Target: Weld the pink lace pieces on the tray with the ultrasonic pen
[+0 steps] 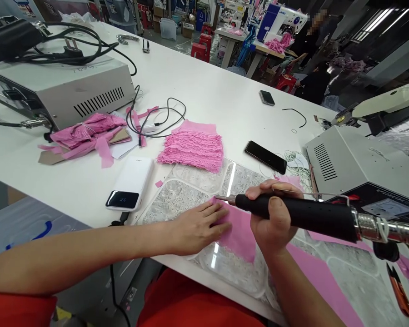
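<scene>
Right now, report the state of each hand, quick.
Left hand: open, laid palm down, partly on a pink fabric piece.
Right hand: closed, holding the black-handled tool.

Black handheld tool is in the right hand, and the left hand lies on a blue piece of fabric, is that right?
Not quite: the head view shows the left hand on a pink piece of fabric. The black handheld tool is in the right hand.

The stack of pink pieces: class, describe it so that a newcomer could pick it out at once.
On the white table, find the grey-patterned mat. At its far edge, beyond the left hand, lies the stack of pink pieces. Unlike the flat pink piece under that hand, it shows many rippled edges.
</scene>
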Available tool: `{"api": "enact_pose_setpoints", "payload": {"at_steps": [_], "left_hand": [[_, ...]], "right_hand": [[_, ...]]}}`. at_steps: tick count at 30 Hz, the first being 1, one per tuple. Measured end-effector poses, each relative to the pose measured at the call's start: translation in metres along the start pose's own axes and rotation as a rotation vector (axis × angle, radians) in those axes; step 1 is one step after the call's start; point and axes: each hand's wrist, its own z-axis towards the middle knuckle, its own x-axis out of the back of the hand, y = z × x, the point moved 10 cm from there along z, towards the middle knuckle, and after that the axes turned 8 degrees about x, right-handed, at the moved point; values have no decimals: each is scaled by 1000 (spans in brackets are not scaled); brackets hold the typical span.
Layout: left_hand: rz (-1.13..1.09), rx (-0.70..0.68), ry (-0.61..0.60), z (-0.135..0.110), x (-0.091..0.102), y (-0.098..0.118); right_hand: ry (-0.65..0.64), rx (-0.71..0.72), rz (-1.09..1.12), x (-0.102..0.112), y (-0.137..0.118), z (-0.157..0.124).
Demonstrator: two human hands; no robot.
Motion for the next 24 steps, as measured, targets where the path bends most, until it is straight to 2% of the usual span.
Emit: {"api": "enact_pose_setpoints", "payload": {"at_steps": [7,13,17,20,24], "left_hand": [[-14,6,25,0,2,0],[-3,3,-9,-1,-3,-1],[14,-5,-37,-1,-6,-1],[33,-4,-72,-2,-6,-2],[42,-1,-117,2,-8,0]], "right_hand": [[10,-12,5,0,1,1],[-19,-16,-14,-2,4,0],[6,-4,-21,0,2,5],[71,31,-38,15,-13,18],[166,46,-89,55,-37,28]]}}
